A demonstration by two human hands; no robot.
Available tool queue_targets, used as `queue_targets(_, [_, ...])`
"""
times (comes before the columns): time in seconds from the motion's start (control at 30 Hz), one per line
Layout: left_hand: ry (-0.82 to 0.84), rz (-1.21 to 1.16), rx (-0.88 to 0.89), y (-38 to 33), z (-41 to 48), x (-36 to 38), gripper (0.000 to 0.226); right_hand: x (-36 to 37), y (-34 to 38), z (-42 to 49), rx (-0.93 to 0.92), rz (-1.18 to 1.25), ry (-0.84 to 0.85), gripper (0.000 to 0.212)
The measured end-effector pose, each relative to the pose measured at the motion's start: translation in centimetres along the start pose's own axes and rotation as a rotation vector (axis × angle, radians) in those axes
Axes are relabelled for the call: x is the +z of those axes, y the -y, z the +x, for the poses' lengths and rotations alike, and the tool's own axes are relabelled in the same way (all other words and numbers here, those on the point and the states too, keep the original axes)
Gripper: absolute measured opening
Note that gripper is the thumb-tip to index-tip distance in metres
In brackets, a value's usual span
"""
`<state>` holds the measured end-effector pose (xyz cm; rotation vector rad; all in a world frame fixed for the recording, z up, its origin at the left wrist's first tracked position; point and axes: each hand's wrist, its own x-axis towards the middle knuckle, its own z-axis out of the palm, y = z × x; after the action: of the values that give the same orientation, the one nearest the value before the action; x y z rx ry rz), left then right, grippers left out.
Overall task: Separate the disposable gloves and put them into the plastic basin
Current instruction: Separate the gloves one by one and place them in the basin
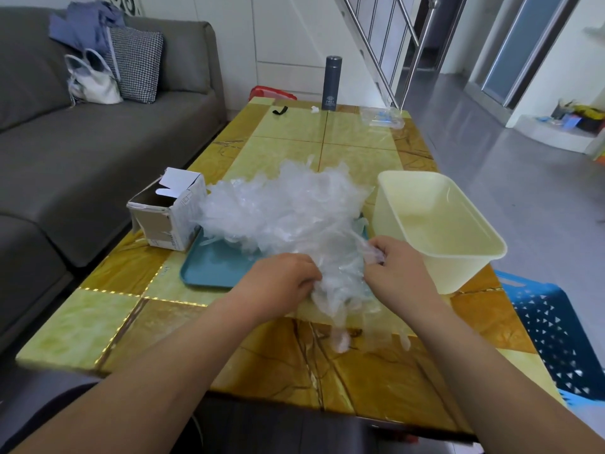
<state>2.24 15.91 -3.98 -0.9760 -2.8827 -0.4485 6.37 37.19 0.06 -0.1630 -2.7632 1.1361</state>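
Note:
A big heap of clear disposable gloves (281, 211) lies over a teal tray (209, 268) in the middle of the table. To its right stands a pale yellow plastic basin (438, 224), nothing visible inside it. My left hand (281, 280) and my right hand (396, 260) both pinch a bunch of gloves (340, 290) at the heap's near edge. The glove fingers of that bunch hang down toward me over the tabletop.
A torn white cardboard box (167, 208) sits left of the tray. At the table's far end stand a dark flask (333, 82), a black strap (280, 110) and a clear bag (383, 117). A grey sofa (82, 152) lies left, a blue crate (556, 335) right.

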Motion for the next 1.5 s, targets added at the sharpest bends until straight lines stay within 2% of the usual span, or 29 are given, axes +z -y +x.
queue_targets(0.07, [-0.153, -0.134, -0.079, 0.8, -0.1, -0.7, 0.025, 0.3, -0.1, 0.4, 0.017, 0.019, -0.031, 0.011])
queue_targets(0.13, [-0.312, -0.306, -0.204, 1.7, -0.3, -1.6, 0.022, 0.6, -0.1, 0.7, 0.036, 0.036, -0.04, 0.025])
queue_targets(0.23, [-0.493, -0.469, -0.461, 3.0, -0.3, -3.2, 0.017, 1.0, 0.5, 1.2, 0.065, 0.008, -0.003, 0.03])
queue_targets(0.3, [-0.615, -0.757, -0.605, 3.2, -0.2, -4.1, 0.022, 0.6, 1.1, 1.2, 0.046, -0.015, 0.096, 0.029])
queue_targets(0.37, [-0.659, -1.033, -0.674, 3.0, -0.1, -4.7, 0.024, 0.1, 1.7, 1.1, -0.006, 0.067, 0.311, 0.02])
queue_targets(0.43, [-0.624, -1.17, -0.661, 2.7, -0.1, -4.7, 0.022, 0.1, 2.1, 0.8, -0.038, 0.145, 0.398, 0.014])
queue_targets(0.5, [-0.586, -1.212, -0.617, 2.4, -0.1, -4.4, 0.025, 0.5, 2.2, 0.8, -0.04, 0.229, 0.348, 0.008])
queue_targets(0.57, [-0.601, -1.16, -0.62, 2.2, 0.2, -4.0, 0.032, 1.1, 2.5, 0.8, -0.092, 0.273, 0.277, 0.012])
queue_targets(0.63, [-0.662, -1.034, -0.668, 2.2, 0.7, -3.8, 0.036, 1.5, 2.6, 1.2, -0.148, 0.173, 0.172, 0.014])
queue_targets(0.67, [-0.695, -0.998, -0.693, 2.2, 0.9, -3.8, 0.038, 1.2, 2.5, 1.3, -0.161, 0.082, 0.171, 0.016])
queue_targets(0.73, [-0.712, -0.943, -0.72, 2.9, 1.5, -3.5, 0.039, 0.3, 2.5, 1.5, -0.178, -0.004, 0.414, 0.02])
queue_targets(0.8, [-0.645, -0.907, -0.683, 3.1, 2.0, -3.4, 0.033, -0.5, 3.1, 0.9, -0.195, 0.175, 0.633, 0.025])
queue_targets(0.83, [-0.598, -0.946, -0.656, 3.1, 2.4, -3.1, 0.027, -0.4, 3.6, 0.8, -0.197, 0.307, 0.619, 0.029])
queue_targets(0.9, [-0.459, -1.075, -0.592, 2.6, 2.8, -3.2, 0.028, 0.5, 4.6, 1.0, -0.19, 0.479, 0.443, 0.034])
queue_targets(0.97, [-0.301, -1.111, -0.531, 2.8, 2.9, -3.0, 0.034, 2.0, 5.0, 1.9, -0.142, 0.523, 0.319, 0.027])
queue_targets(1.03, [-0.223, -1.059, -0.514, 3.8, 2.9, -2.6, 0.023, 3.4, 4.8, 3.1, -0.009, 0.543, 0.291, 0.014])
queue_targets(1.13, [-0.256, -1.03, -0.605, 4.5, 2.3, -3.1, 0.031, 5.1, 3.3, 4.3, 0.081, 0.463, 0.284, 0.012])
queue_targets(1.23, [-0.423, -1.092, -0.67, 5.5, 1.6, -4.7, 0.032, 6.0, 1.6, 5.3, 0.155, 0.447, 0.201, 0.02])
queue_targets(1.33, [-0.527, -1.331, -0.642, 6.6, 0.8, -7.1, 0.034, 6.0, 1.0, 5.7, 0.175, 0.406, 0.179, 0.035])
queue_targets(1.4, [-0.501, -1.535, -0.511, 6.5, 0.1, -8.8, 0.032, 6.0, 1.1, 5.8, 0.168, 0.393, 0.185, 0.036])
queue_targets(1.5, [-0.325, -1.693, -0.35, 5.2, -1.3, -10.4, 0.024, 6.1, 1.7, 5.7, 0.161, 0.377, 0.188, 0.041])
